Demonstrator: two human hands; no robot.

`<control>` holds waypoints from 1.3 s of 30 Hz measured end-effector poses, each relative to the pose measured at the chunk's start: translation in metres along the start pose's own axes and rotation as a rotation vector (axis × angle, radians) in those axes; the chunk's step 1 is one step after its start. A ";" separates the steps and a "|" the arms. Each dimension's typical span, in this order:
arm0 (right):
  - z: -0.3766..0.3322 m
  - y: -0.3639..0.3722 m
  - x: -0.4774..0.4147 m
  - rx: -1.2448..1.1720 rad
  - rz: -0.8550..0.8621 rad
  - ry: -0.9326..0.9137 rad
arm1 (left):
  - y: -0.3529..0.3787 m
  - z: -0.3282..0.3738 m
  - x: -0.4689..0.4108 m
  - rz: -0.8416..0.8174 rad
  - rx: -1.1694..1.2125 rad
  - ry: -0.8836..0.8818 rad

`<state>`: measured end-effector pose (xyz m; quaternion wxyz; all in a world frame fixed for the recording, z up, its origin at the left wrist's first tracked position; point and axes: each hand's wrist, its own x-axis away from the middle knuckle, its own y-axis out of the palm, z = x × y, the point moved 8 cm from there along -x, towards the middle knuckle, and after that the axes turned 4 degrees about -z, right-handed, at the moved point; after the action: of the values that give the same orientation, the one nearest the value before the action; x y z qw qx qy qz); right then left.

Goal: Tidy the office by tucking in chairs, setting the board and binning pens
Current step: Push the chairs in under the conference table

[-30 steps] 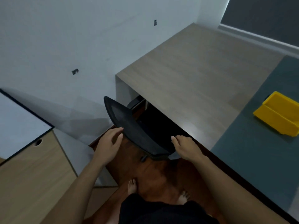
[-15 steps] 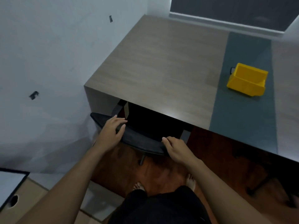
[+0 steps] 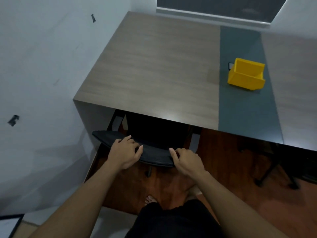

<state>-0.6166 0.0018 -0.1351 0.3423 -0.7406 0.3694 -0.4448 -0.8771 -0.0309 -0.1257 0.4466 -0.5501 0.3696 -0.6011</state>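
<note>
A black office chair [image 3: 155,154] stands at the near edge of the wooden desk [image 3: 154,69], its seat and armrests under the desktop and only the curved top of its backrest showing. My left hand [image 3: 124,152] grips the backrest's top edge at its left part, fingers curled over it. My right hand [image 3: 186,159] holds the same edge at its right end. A yellow bin [image 3: 246,74] sits on the desk's dark green strip at the right; its inside looks empty.
A white wall [image 3: 42,83] runs close along the desk's left side. Legs of another chair [image 3: 277,170] show under the desk at the right. A dark window [image 3: 221,7] lies beyond the far edge. My bare feet stand on reddish wooden floor [image 3: 231,169].
The chair has turned square to the desk and slid further under it, both hands staying on the backrest. My view swung right, bringing the yellow bin nearer the middle.
</note>
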 end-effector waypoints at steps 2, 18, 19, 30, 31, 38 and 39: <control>0.001 -0.001 -0.005 0.006 0.014 0.026 | -0.006 -0.003 -0.002 0.068 -0.032 -0.020; -0.017 -0.036 -0.085 -0.033 0.107 0.133 | -0.042 -0.040 -0.091 0.183 -0.050 -0.030; -0.018 -0.038 -0.090 -0.035 0.112 0.137 | -0.044 -0.042 -0.096 0.186 -0.052 -0.032; -0.021 -0.062 -0.143 -0.036 0.149 0.137 | -0.061 -0.058 -0.139 0.195 -0.024 -0.048; -0.019 -0.065 -0.149 -0.040 0.145 0.133 | -0.063 -0.056 -0.142 0.199 -0.015 -0.056; -0.017 -0.072 -0.177 -0.030 0.156 0.087 | -0.069 -0.059 -0.153 0.186 0.008 -0.082; -0.018 -0.071 -0.177 -0.030 0.152 0.086 | -0.068 -0.060 -0.152 0.180 0.006 -0.082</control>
<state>-0.6745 0.1840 -0.1404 0.3476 -0.6959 0.4455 -0.4432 -0.9457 0.1326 -0.1194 0.5153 -0.5373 0.3971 -0.5367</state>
